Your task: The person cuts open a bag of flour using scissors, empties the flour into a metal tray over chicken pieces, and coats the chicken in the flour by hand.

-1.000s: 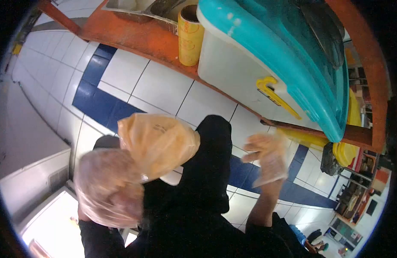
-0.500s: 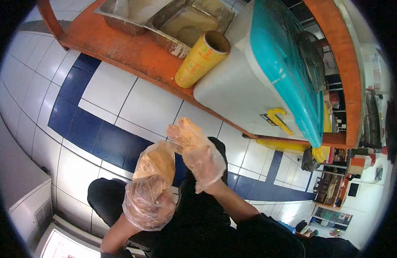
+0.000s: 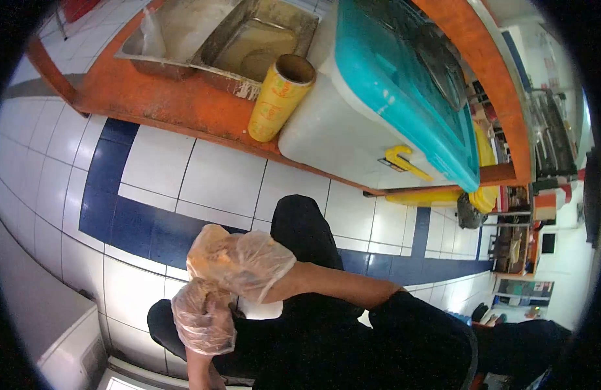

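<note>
My left hand (image 3: 206, 318), in a clear plastic glove, is closed at the lower left beside my knee. Just above it is a clear plastic bag (image 3: 206, 244) with orange-yellow contents, its lower end at my left fingers. My right hand (image 3: 255, 263), also in a loose clear glove with orange smears, lies across the bag from the right. Its fingertips blend with the crumpled plastic, so their grip is unclear. Most of the bag is hidden by the right hand.
Ahead, an orange shelf (image 3: 138, 104) holds metal trays (image 3: 213, 65), a yellow roll with a hollow core (image 3: 278, 101) and a large white bin with a teal lid (image 3: 398, 91). White and blue floor tiles (image 3: 226, 169) lie below. A white appliance (image 3: 73, 338) stands at lower left.
My right hand, raised with its fingers spread before, has moved left and down onto the bag. My left hand keeps its closed hold. The view has shifted slightly.
</note>
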A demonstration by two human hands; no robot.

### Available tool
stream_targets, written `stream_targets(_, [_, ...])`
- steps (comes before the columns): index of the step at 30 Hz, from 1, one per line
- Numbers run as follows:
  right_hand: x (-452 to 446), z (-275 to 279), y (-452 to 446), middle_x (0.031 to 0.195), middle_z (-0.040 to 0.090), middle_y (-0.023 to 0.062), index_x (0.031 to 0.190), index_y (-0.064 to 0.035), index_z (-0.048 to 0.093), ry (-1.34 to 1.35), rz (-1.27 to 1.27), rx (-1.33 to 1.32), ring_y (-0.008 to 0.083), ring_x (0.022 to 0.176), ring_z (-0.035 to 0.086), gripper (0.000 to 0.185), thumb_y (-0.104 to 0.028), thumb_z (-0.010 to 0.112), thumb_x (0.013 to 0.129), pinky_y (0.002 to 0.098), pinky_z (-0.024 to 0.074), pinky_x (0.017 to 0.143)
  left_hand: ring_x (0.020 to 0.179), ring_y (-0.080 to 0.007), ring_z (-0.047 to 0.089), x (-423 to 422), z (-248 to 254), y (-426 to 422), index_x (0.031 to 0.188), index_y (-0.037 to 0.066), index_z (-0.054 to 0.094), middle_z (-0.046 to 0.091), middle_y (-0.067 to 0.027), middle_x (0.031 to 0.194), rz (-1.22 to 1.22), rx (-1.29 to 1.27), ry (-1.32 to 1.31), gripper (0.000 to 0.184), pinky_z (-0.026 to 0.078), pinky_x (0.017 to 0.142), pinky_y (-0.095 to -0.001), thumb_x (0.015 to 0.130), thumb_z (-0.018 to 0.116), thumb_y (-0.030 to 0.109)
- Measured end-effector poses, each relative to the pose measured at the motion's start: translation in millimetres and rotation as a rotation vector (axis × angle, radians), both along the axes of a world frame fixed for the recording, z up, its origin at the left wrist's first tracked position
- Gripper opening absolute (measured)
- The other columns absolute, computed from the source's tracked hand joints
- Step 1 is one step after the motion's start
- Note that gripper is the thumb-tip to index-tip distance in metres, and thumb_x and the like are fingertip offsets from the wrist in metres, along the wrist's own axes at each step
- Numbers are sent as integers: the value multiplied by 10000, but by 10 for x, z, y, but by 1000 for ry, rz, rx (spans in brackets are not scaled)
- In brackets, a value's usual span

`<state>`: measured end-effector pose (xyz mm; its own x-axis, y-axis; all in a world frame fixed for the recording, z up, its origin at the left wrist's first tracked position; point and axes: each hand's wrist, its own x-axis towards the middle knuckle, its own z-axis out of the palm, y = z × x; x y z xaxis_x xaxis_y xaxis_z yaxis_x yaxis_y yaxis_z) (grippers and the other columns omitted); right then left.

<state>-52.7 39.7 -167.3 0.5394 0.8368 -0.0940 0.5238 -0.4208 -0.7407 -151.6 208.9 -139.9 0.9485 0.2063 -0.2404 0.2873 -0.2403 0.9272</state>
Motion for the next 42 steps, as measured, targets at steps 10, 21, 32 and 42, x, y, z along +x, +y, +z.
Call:
stream_targets(10, [-40, -75, -294, 1226, 466, 128, 1237, -76, 439, 402, 66, 191, 253, 1171, 421, 584, -346, 662, 769, 404, 282, 1050, 779, -222, 505, -27, 23, -166, 938, -12, 550, 541, -124, 847, -55, 316, -190, 361, 413, 699, -364, 822, 574, 329])
stream_targets(21, [-210, -218, -865, 1127, 509, 116, 1202, -90, 467, -166, -274, 555, 272, 1070, 485, 457, -291, 606, 815, 388, 377, 960, 845, -285, 529, 447, 210, -631, 897, 6, 579, 549, -154, 923, -329, 398, -314, 245, 412, 744, -383, 812, 577, 236])
stream_targets(32, [-421, 1866, -1060, 1068, 559, 99, 1165, -137, 516, -397, -675, 92, 276, 969, 530, 377, -281, 568, 821, 411, 411, 873, 783, -307, 541, 1068, 1707, -1051, 945, 73, 530, 542, -116, 877, -748, 661, -727, 356, 461, 655, -388, 680, 666, 269])
stream_targets(42, [-84, 4312, -210, 942, 595, 95, 1007, -89, 582, -385, -587, 43, 269, 894, 562, 285, -266, 596, 784, 404, 431, 787, 915, -298, 531, 858, 3899, -311, 942, 105, 555, 562, -86, 914, -421, 773, -563, 232, 466, 782, -418, 720, 619, 132])
